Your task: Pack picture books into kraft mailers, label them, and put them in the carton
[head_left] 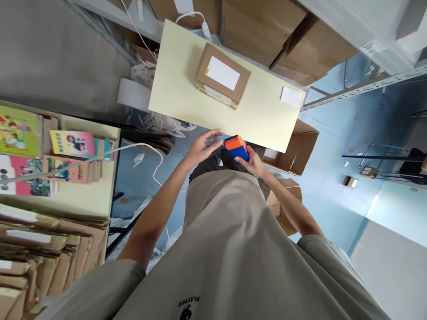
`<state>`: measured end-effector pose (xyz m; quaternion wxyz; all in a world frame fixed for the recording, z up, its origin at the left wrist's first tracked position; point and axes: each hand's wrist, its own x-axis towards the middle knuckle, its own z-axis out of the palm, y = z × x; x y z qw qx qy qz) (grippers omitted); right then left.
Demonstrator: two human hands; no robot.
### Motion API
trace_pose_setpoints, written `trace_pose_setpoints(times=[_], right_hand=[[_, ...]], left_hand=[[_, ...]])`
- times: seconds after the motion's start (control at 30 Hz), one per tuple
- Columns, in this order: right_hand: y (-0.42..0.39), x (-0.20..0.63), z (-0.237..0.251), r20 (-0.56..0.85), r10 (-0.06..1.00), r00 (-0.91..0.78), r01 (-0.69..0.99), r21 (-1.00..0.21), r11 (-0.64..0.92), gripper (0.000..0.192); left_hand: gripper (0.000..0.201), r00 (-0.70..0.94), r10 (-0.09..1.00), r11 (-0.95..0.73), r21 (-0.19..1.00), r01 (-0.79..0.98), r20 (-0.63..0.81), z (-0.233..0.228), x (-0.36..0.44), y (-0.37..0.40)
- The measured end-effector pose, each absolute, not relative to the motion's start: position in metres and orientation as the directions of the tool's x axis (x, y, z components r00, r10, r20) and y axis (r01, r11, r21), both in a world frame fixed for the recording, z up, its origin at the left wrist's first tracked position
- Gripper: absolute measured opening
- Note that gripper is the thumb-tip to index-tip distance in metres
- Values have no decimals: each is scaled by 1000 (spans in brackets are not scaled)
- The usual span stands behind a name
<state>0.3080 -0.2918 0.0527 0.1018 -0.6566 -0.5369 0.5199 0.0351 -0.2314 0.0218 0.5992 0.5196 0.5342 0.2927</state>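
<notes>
My right hand (254,163) holds a small orange and blue device (236,148) close to my body, just below the near edge of a pale yellow table (176,84). My left hand (203,146) hovers beside the device with its fingers spread, fingertips almost touching its orange end. A sealed brown cardboard box (222,75) with a white label on top sits on the table beyond my hands. A loose white label (291,96) lies at the table's right end.
Open cardboard boxes (293,149) stand on the blue floor to the right of the table. A second table (83,200) on the left carries colourful books (71,143) and stacks of flat mailers (40,249). Large cartons (267,31) fill metal shelving behind the table. A white cable (147,149) hangs at left.
</notes>
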Motion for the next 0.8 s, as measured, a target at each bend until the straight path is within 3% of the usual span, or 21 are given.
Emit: trace_pose_setpoints(times=[0.17, 0.4, 0.8], right_hand=[[-293, 331, 74, -542, 794, -275, 721, -663, -202, 83], [-294, 370, 69, -398, 761, -513, 714, -690, 120, 100], [-271, 411, 98, -365, 673, -643, 702, -632, 329, 79]], left_hand=[[56, 363, 885, 209, 946, 248, -291, 43, 30, -237], [64, 381, 886, 192, 958, 214, -263, 56, 56, -253], [52, 311, 936, 93, 967, 238, -167, 70, 100, -257]])
